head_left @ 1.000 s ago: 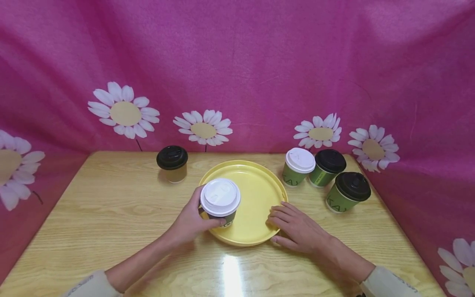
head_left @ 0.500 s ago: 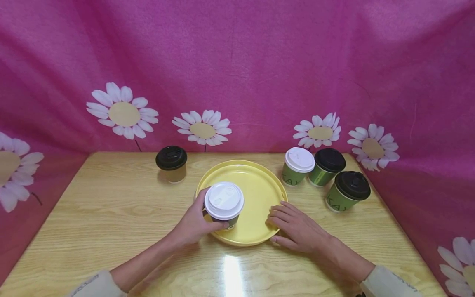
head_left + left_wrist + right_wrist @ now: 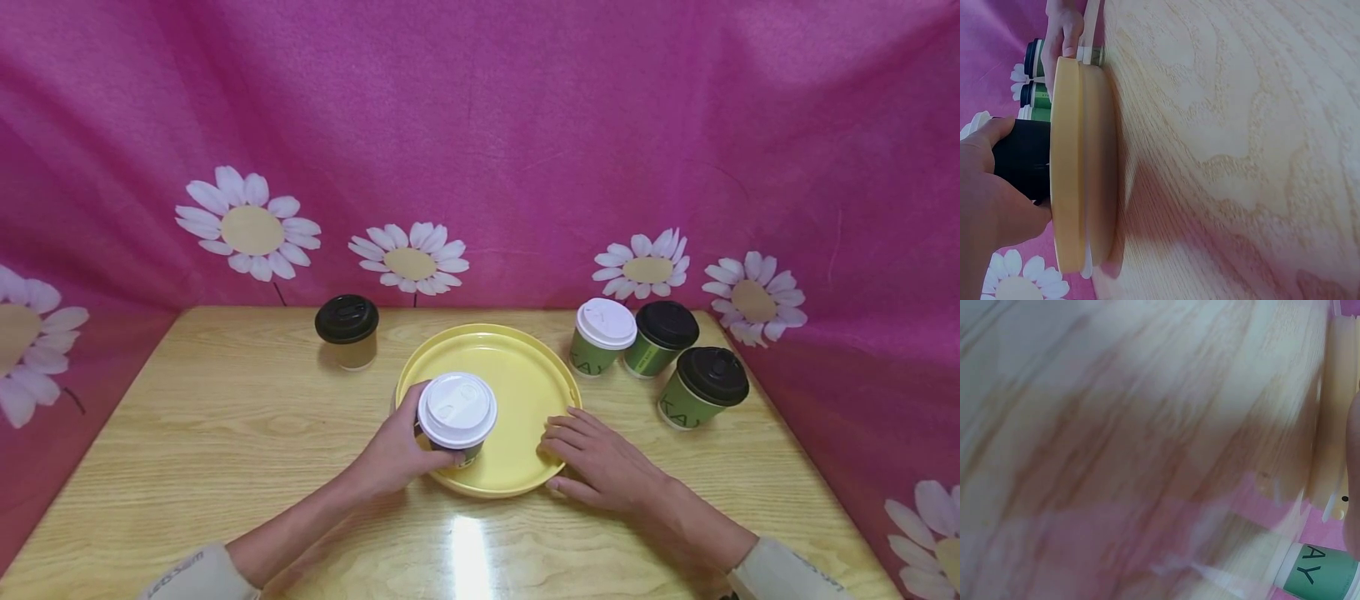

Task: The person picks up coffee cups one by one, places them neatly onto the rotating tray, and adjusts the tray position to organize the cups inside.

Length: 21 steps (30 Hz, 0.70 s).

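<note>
Firstly: one white-lidded cup [image 3: 457, 414], upright inside the yellow tray [image 3: 521, 383] at its near-left edge; my left hand's [image 3: 400, 450] fingers clamped it. My right hand [image 3: 596, 458], fingers loosely extended, rested at the near-right rim, presumably for steadiness.

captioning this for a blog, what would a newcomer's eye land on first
Probably the magenta backdrop with its big white daisies, filling the top of the head view. Next comes the yellow tray mid-table, where the left hand holds a white-lidded cup and the right hand rests at the right edge.
</note>
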Tool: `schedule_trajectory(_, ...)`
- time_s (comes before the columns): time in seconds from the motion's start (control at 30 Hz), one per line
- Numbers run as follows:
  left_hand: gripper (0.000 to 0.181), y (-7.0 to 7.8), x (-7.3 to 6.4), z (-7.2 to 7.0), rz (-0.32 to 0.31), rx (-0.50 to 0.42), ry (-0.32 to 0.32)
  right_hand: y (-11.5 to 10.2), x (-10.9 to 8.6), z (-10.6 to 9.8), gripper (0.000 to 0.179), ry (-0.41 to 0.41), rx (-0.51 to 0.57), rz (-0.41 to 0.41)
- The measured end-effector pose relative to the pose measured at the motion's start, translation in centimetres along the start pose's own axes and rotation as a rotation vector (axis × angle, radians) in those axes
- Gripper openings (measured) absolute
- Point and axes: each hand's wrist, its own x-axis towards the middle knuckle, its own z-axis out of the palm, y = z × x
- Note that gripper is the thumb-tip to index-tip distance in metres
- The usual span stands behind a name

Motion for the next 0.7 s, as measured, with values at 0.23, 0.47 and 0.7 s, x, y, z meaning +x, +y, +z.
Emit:
schedule_trajectory(0.23, 0.094, 0.18, 0.11, -0.01, -0.024, 0.011, -0.015, -0.01, -0.04, 0.00, 0.044, 0.001, -0.013, 0.000)
schedule_trajectory(0.47, 0.092, 0.25, 0.22, -0.03, -0.023, 0.035, -0.029, -0.04, -0.03, -0.01, 0.044, 0.007, -0.005, -0.002)
schedule_trajectory(0.7, 0.093, 0.28, 0.16, -0.08, -0.015, 0.042, -0.032, -0.16, 0.03, -0.07, 0.044, 0.005, -0.004, -0.003)
